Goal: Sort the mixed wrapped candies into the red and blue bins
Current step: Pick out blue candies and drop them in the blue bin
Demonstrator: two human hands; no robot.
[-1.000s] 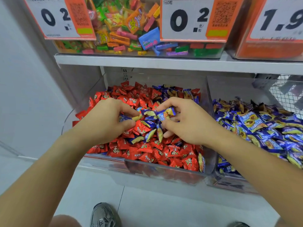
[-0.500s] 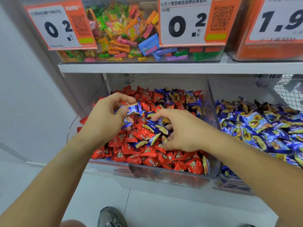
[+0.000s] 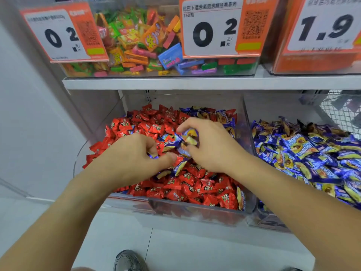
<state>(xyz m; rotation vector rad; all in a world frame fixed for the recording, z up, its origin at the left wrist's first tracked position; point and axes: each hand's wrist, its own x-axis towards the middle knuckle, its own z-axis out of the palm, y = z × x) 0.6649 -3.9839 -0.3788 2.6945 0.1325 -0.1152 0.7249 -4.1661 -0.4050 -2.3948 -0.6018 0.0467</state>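
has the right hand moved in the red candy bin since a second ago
Yes. The right hand, gripping blue candies, has lifted toward the bin's back, away from its front wall.

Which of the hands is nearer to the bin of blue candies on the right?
Right. The right hand works over the red bin, just left of the blue bin; the left hand is farther left.
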